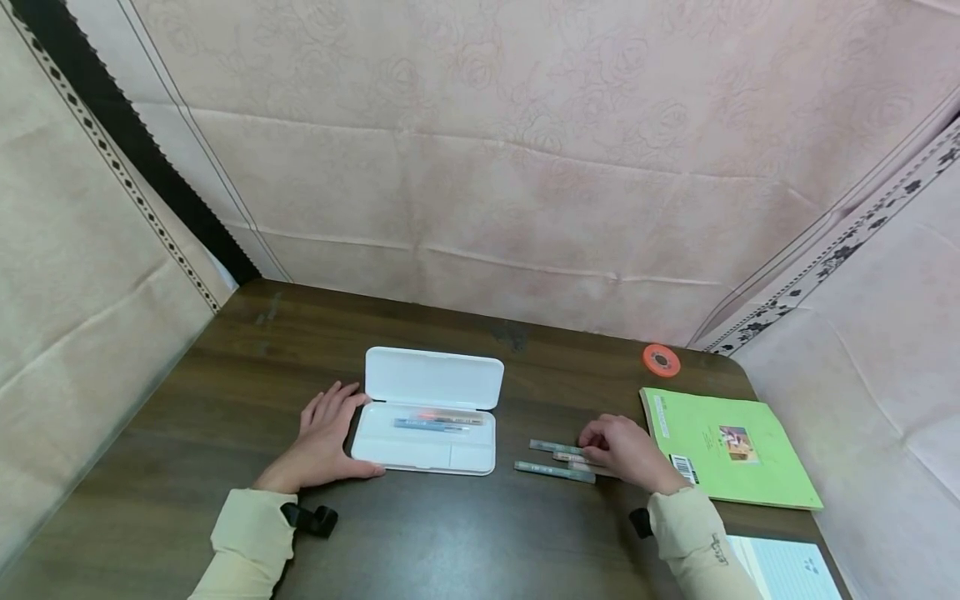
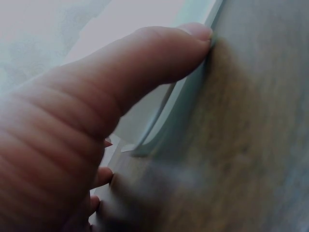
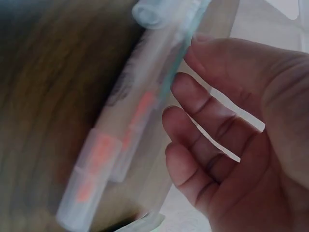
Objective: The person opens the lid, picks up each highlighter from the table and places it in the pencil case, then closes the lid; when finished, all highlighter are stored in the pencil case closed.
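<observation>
A white pencil case (image 1: 420,454) lies with its lid (image 1: 435,375) raised on the table. Inside are a blue pen (image 1: 427,425) and other clear-barrelled pens, one with a red part. My left hand (image 1: 322,442) spans the case's left side, thumb resting along its front edge, fingers extended past the rear left. To the right of the case, my right hand (image 1: 622,450) is over a few clear-barrelled pens, its curled fingertips and thumb at the end of the rearmost greenish pen (image 1: 551,446). Nearer me lies another greenish pen (image 1: 551,472). Orange marks show on a pen (image 3: 99,159) in the right wrist view.
A green book (image 1: 727,450) lies to the right of my right hand. Behind it sits a round orange object (image 1: 662,360). A pale blue lined notebook (image 1: 787,571) is at the near right. Patterned cloth (image 1: 480,167) walls the table at the back and sides.
</observation>
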`<state>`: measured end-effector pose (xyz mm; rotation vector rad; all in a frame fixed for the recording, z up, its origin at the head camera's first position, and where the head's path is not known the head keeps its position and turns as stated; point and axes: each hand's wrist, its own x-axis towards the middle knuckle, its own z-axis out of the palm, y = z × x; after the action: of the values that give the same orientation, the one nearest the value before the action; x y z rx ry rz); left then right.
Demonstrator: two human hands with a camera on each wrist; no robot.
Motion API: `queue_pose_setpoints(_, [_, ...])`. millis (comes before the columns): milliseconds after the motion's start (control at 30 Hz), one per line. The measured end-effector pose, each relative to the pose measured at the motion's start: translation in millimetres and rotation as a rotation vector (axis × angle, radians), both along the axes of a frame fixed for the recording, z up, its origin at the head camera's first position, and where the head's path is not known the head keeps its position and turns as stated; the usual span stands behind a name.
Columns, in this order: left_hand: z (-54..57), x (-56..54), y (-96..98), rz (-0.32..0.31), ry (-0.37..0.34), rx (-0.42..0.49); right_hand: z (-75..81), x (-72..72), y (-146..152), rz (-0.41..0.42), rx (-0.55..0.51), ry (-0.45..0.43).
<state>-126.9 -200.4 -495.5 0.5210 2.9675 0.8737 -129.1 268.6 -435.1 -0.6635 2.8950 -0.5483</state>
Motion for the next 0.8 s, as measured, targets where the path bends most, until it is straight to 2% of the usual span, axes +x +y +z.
queue_pose_setpoints(800, [2.0,0.7,0.8,0.0,-0.006,-0.003,-6.1,-5.0,3.1,0.026,0.006,0.006])
